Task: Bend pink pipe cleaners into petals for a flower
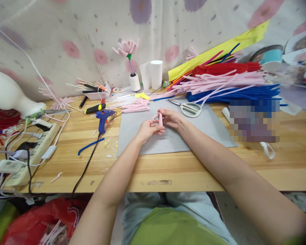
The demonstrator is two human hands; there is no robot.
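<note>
Two bare hands meet over a grey cutting mat (pixel 173 139) at the middle of a wooden table (pixel 168 170) — between them a short pink pipe-cleaner piece (pixel 160 119), folded and standing nearly upright. The left hand (pixel 149 130) has its fingers curled in, thumb and forefinger pinching the lower end of the piece; the right hand (pixel 171 117) closes its fingertips on the upper part. Scissors (pixel 188 108) lie just beyond the right hand on the mat's far edge. A blue glue gun (pixel 103 119) rests off the mat's left edge — well apart from both hands. Pink, red and blue pipe cleaners (pixel 226 85) are heaped along the table's far right edge.
</note>
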